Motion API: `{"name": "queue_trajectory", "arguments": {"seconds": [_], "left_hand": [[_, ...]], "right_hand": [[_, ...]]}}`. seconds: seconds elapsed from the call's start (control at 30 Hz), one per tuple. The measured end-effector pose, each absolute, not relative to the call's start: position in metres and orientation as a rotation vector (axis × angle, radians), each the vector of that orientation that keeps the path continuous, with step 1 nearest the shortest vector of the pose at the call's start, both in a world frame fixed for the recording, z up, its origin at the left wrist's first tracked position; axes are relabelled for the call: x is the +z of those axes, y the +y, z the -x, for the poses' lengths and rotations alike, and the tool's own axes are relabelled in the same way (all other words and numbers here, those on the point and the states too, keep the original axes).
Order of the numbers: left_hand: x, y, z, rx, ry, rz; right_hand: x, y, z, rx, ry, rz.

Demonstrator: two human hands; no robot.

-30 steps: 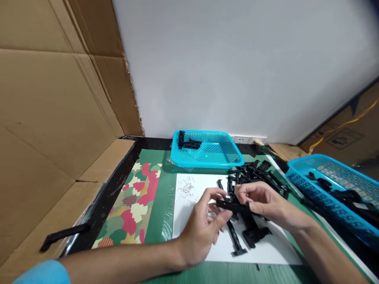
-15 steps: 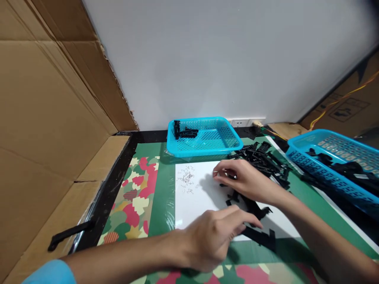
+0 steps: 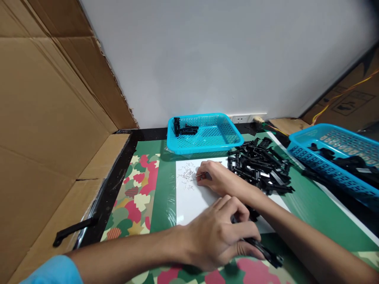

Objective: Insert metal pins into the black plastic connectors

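Note:
My left hand [image 3: 220,234] is curled around a long black plastic part [image 3: 263,252] and holds it low over the patterned mat near the front edge. My right hand [image 3: 214,179] reaches across the white sheet [image 3: 192,199] to a small heap of tiny metal springs [image 3: 186,176]. Its thumb and forefinger are pinched together on one thin spring at the heap's right side. A pile of black plastic parts [image 3: 260,167] lies just right of that hand.
A turquoise basket [image 3: 204,134] with a few black parts stands at the back. A second turquoise basket [image 3: 337,157] with black parts sits at the right. Cardboard walls [image 3: 53,118] close off the left side. A black strip [image 3: 74,230] lies on the cardboard flap.
My right hand let go of the black part and moved left to the springs, pinching one. My left hand drew the black part down toward the front edge.

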State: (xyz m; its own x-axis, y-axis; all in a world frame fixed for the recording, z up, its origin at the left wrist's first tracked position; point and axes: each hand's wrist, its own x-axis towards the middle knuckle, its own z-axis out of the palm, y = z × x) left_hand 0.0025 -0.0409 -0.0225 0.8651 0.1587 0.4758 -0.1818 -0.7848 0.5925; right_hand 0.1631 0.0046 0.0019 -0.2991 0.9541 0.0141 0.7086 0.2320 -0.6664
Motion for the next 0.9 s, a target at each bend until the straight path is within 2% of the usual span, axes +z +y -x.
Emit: {"name": "queue_trajectory", "arguments": {"seconds": [0.13, 0.3, 0.43, 0.67, 0.9], "left_hand": [[-0.020, -0.046, 0.003, 0.881, 0.017, -2.336], [-0.006, -0.042, 0.001, 0.894, 0.558, -1.724], [-0.006, -0.033, -0.007, 0.952, 0.722, -1.349], [-0.006, -0.033, -0.003, 0.979, 0.738, -1.652], [-0.005, -0.044, 0.006, 0.933, 0.404, -1.877]], "right_hand": [[0.018, -0.005, -0.173, 0.774, -2.053, 1.480], [0.038, -0.012, -0.200, 0.868, -1.810, 1.337], [0.037, -0.015, -0.222, 0.912, -1.639, 1.344], [0.034, -0.027, -0.230, 1.076, -1.519, 1.387], [0.038, -0.032, -0.237, 1.115, -1.485, 1.378]]}}
